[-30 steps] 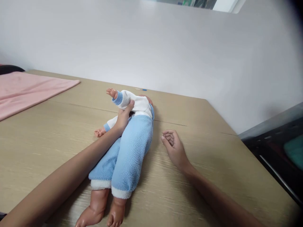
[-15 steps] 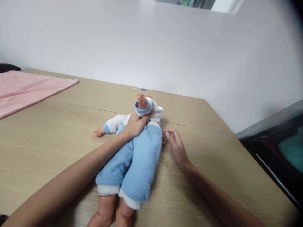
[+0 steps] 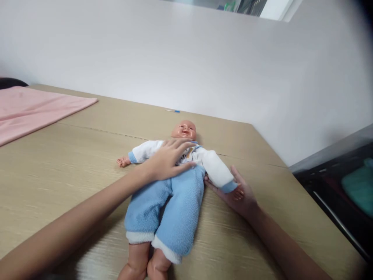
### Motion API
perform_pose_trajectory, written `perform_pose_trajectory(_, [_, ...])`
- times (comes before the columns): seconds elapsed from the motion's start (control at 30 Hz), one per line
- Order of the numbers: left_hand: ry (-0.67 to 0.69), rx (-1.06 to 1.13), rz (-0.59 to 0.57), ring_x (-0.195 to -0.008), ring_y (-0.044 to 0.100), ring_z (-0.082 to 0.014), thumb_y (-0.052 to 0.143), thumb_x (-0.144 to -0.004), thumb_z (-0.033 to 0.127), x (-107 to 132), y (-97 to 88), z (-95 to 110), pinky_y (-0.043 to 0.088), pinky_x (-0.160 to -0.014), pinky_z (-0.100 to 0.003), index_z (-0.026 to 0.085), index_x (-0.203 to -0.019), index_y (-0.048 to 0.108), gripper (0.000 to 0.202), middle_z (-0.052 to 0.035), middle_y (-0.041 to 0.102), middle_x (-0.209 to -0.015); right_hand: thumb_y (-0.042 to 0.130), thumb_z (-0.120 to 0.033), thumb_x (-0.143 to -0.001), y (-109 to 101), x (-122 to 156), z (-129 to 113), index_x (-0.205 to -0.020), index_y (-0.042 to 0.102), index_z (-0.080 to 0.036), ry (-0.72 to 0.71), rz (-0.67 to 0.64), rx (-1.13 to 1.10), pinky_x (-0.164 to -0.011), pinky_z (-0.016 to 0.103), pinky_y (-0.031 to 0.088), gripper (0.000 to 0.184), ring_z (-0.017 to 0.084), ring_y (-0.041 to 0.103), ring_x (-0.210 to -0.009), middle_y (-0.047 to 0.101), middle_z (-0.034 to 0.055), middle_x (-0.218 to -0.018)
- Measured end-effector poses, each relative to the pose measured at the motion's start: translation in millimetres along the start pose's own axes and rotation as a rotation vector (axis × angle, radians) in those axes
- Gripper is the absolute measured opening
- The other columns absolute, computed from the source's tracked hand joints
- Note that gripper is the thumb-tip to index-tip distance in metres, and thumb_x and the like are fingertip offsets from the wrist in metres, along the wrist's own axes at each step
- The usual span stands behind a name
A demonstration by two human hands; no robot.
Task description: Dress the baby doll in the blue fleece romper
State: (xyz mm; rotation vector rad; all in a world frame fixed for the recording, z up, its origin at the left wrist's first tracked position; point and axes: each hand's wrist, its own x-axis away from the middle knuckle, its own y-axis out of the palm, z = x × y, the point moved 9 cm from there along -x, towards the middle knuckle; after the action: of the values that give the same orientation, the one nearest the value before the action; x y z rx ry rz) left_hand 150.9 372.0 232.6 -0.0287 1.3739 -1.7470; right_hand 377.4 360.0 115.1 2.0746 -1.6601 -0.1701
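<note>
A baby doll point(image 3: 186, 134) lies on its back on the wooden table, its head away from me. It wears a white top point(image 3: 214, 165) with blue cuffs and fluffy light-blue pants point(image 3: 183, 210) with white hems. My left hand point(image 3: 171, 159) rests flat across the doll's chest and waist, fingers stretched out. Beside the doll, my right hand point(image 3: 243, 198) is palm up and open, with the doll's sleeved arm lying over it. That doll arm hides part of my right palm and fingers. The doll's other arm point(image 3: 125, 160) is stretched out to the left.
A pink cloth point(image 3: 37, 109) is spread over the table's left part. Near the back edge lies a small object with a blue end point(image 3: 176, 111), perhaps a pen. A pale wall point(image 3: 175, 58) rises behind the table point(image 3: 72, 155). Something teal point(image 3: 358, 186) sits in a dark area beyond the right edge.
The doll's raised arm has come down to the right, over my right hand, and its face now shows. My left hand has flattened on the chest; my right hand has turned palm up.
</note>
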Motion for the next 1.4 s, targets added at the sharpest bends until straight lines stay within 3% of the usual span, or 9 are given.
perform_pose_trajectory(0.17, [-0.149,-0.078,0.267,-0.117,0.063,-0.0279,0.046,-0.116,0.041,63,-44.8,-55,0.047,-0.108,-0.046,0.020,-0.121,0.066,0.029,-0.0104,0.072,-0.122,0.023,-0.051,-0.118,5,13,6,-0.115,0.083,-0.018,0.209,0.155,-0.138,-0.117,0.050,0.061,0.069,0.026,0.084,-0.101,0.088,0.0113,-0.109])
perform_pose_trajectory(0.3, [-0.175,-0.180,0.062,-0.111,0.060,-0.0294,0.041,-0.117,0.042,88,-26.0,-76,0.044,-0.104,-0.050,0.020,-0.121,0.063,0.032,-0.0097,0.074,-0.118,0.037,-0.040,-0.118,5,12,4,-0.112,0.084,-0.020,0.198,0.222,-0.150,-0.114,0.047,0.064,0.051,0.023,0.085,-0.091,0.089,0.0084,-0.102])
perform_pose_trajectory(0.43, [-0.186,-0.276,-0.073,-0.110,0.058,-0.0327,0.033,-0.117,0.047,87,-13.1,-80,0.040,-0.108,-0.057,0.021,-0.113,0.064,0.041,-0.0107,0.073,-0.114,0.044,-0.037,-0.116,2,10,4,-0.108,0.085,-0.021,0.163,0.202,-0.134,-0.108,0.043,0.067,0.044,0.023,0.085,-0.088,0.089,0.0089,-0.101])
perform_pose_trajectory(0.53, [-0.208,-0.168,-0.110,-0.109,0.059,-0.0312,0.028,-0.117,0.046,86,-6.8,-82,0.042,-0.106,-0.053,0.022,-0.101,0.060,0.043,-0.0099,0.069,-0.108,0.045,-0.037,-0.116,2,11,4,-0.105,0.085,-0.020,0.166,0.206,-0.131,-0.101,0.040,0.070,0.045,0.023,0.085,-0.086,0.089,0.0091,-0.098])
perform_pose_trajectory(0.67, [-0.346,0.015,-0.039,-0.101,0.062,-0.0274,0.033,-0.116,0.054,93,-7.2,-94,0.045,-0.100,-0.048,0.023,-0.104,0.055,0.039,-0.0057,0.067,-0.101,0.043,-0.035,-0.116,4,13,4,-0.107,0.085,-0.016,0.181,0.247,-0.114,-0.091,0.035,0.073,0.047,0.022,0.085,-0.084,0.088,0.0116,-0.099])
perform_pose_trajectory(0.83, [-0.443,0.041,0.083,-0.102,0.058,-0.0285,0.041,-0.113,0.059,95,-16.5,-99,0.044,-0.095,-0.045,0.023,-0.100,0.053,0.039,-0.0043,0.063,-0.095,0.049,-0.035,-0.114,2,12,3,-0.105,0.085,-0.014,0.159,0.228,-0.059,-0.086,0.033,0.073,0.042,0.023,0.084,-0.083,0.088,0.0131,-0.093])
perform_pose_trajectory(1.03, [-0.532,0.159,0.179,-0.099,0.058,-0.0248,0.039,-0.114,0.055,94,-22.2,-100,0.045,-0.097,-0.043,0.023,-0.104,0.055,0.037,-0.0039,0.063,-0.099,0.059,-0.036,-0.109,-1,10,3,-0.109,0.084,-0.014,0.127,0.167,-0.048,-0.099,0.041,0.071,0.034,0.027,0.085,-0.085,0.087,0.0137,-0.096])
perform_pose_trajectory(1.23, [-0.482,-0.009,0.113,-0.107,0.061,-0.0278,0.045,-0.113,0.053,93,-16.7,-96,0.044,-0.104,-0.047,0.023,-0.108,0.054,0.032,-0.0052,0.067,-0.104,0.061,-0.037,-0.108,0,10,4,-0.110,0.084,-0.015,0.125,0.159,-0.030,-0.095,0.038,0.072,0.032,0.027,0.085,-0.086,0.088,0.0132,-0.097])
perform_pose_trajectory(1.4, [-0.400,-0.154,0.155,-0.121,0.058,-0.0318,0.045,-0.113,0.041,92,-23.9,-90,0.044,-0.112,-0.051,0.020,-0.122,0.056,0.025,-0.0117,0.068,-0.125,0.064,-0.036,-0.106,-2,11,3,-0.110,0.083,-0.015,0.120,0.171,-0.004,-0.096,0.040,0.072,0.028,0.028,0.086,-0.087,0.088,0.0124,-0.099])
